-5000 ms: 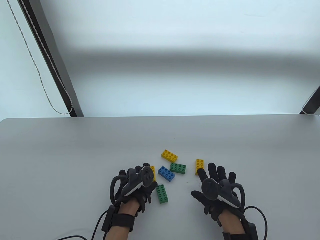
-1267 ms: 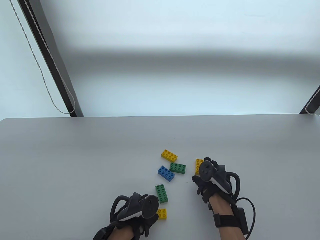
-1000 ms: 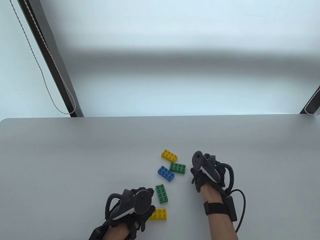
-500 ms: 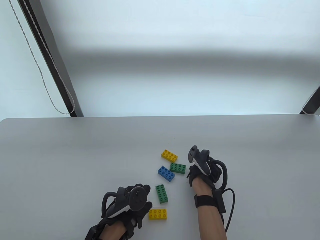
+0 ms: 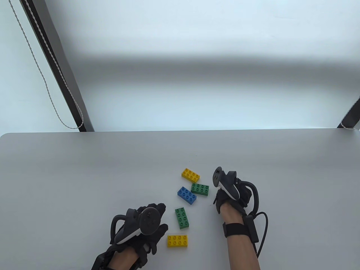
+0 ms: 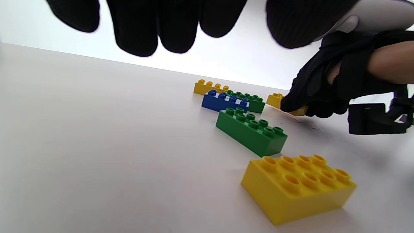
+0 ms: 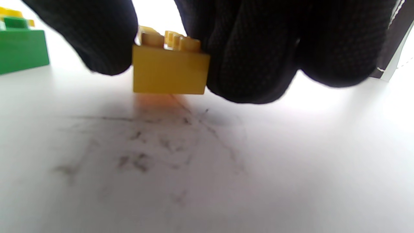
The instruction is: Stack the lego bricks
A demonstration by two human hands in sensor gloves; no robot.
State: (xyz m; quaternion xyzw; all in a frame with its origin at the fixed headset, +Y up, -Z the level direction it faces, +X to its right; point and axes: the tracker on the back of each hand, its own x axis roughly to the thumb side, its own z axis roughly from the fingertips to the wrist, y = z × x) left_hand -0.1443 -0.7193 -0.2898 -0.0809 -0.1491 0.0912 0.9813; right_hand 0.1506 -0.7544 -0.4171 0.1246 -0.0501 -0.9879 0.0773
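My right hand (image 5: 229, 194) pinches a yellow brick (image 7: 169, 69) between thumb and fingers (image 7: 252, 64), low over the desk (image 5: 84, 174). Left hand (image 5: 146, 227) fingers spread, holding nothing, at 9 o'clock of the near yellow brick (image 5: 177, 241). Green brick (image 5: 182, 218) at its 12. No readable writing on any of them.

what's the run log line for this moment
right hand: pinches yellow brick | left hand: free, beside near yellow brick | stacked: none
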